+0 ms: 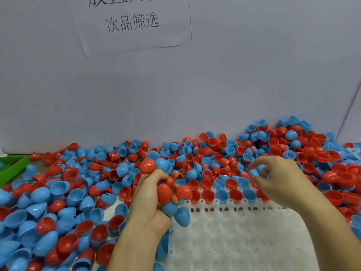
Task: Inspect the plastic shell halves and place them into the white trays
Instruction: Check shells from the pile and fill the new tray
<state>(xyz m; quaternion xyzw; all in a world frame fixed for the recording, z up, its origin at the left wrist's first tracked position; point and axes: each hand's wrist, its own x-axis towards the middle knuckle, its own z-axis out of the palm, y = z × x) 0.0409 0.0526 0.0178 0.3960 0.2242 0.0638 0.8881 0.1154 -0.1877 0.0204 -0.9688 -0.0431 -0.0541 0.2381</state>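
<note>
Tray: white moulded plastic tray (244, 241) with cup pockets, nearest; its far row holds red and blue shells (222, 194), open side up.
Left hand: left hand (154, 202) at the tray's left edge, fingers curled round a clutch of red and blue egg-shaped shell halves (166, 184).
Right hand: right hand (281, 180) above the tray's far right, blurred; fingertips seem to pinch a blue shell half (254, 173).
Pile: loose red and blue plastic shells (68, 192) left of and beyond the tray.
Sign: paper sheet (132, 22) on the wall behind.

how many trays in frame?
2. White tray bottom centre-right, shells in its far rows; green tray at the left edge. A pale shape at the far right edge may be a third; the pile could hide more.
</note>
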